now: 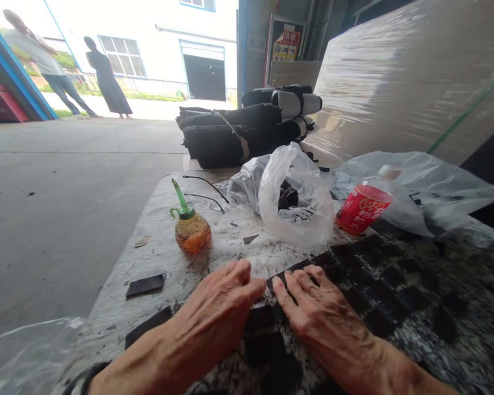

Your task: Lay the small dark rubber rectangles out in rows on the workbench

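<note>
My left hand is closed above the table, its thumb and fingers pressed together; what they hold, if anything, is hidden. Close beside it, my right hand lies palm down with its fingers stretched out. Its fingertips press on a thin black strip on the tabletop. Small black pieces lie in rows to the right of that hand. Another flat black piece is left of my left hand, and a larger one sits partly behind my left forearm.
A squat bottle of orange liquid with a green spout stands on the worn white table. Behind my hands are a clear plastic bag and a red-labelled drink bottle. Black bundles are stacked farther back. Two people stand outside.
</note>
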A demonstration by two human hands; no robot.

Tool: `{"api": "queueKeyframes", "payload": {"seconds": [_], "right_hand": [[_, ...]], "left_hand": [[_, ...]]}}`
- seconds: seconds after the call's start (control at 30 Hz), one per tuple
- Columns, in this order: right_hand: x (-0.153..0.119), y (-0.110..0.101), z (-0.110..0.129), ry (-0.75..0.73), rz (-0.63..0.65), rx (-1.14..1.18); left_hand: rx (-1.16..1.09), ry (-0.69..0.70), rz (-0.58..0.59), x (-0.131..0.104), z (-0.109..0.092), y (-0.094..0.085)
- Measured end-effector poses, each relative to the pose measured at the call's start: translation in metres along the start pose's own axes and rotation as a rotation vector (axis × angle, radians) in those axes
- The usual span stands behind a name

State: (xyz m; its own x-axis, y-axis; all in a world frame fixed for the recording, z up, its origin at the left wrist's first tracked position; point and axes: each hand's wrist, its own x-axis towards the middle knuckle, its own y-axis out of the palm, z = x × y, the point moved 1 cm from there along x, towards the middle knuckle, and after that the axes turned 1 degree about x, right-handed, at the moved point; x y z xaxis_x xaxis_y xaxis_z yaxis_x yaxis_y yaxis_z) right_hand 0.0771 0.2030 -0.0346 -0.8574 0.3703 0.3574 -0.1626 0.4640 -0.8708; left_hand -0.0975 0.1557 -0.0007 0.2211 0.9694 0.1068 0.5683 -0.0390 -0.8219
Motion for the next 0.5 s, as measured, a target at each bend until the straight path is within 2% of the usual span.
{"api": "queueKeyframes", "payload": {"seconds": [0.1,0.13,0.23,0.27,0.3,0.5], "right_hand": [[0.006,-0.01,0.0,-0.037,0.065,0.003],[0.008,-0.013,-0.002,-0.037,0.087,0.009],[0.012,-0.022,-0.007,-0.013,0.143,0.046],[0.013,-0.025,-0.008,-0.001,0.156,0.06],[0.013,-0.027,-0.009,0.013,0.166,0.074],[0.014,-0.029,-0.01,0.112,0.184,0.159]], "left_hand": [[-0.17,-0.085,-0.01,-0.012,-0.01,-0.011],[-0.329,-0.167,-0.007,-0.018,-0.015,-0.012],[-1.191,-0.526,-0.034,-0.04,-0.03,-0.01],[-1.449,-0.608,-0.061,-0.047,-0.035,-0.009],[-1.615,-0.653,-0.094,-0.053,-0.04,-0.007],[-1.765,-0.65,-0.148,-0.082,-0.051,0.0]]}}
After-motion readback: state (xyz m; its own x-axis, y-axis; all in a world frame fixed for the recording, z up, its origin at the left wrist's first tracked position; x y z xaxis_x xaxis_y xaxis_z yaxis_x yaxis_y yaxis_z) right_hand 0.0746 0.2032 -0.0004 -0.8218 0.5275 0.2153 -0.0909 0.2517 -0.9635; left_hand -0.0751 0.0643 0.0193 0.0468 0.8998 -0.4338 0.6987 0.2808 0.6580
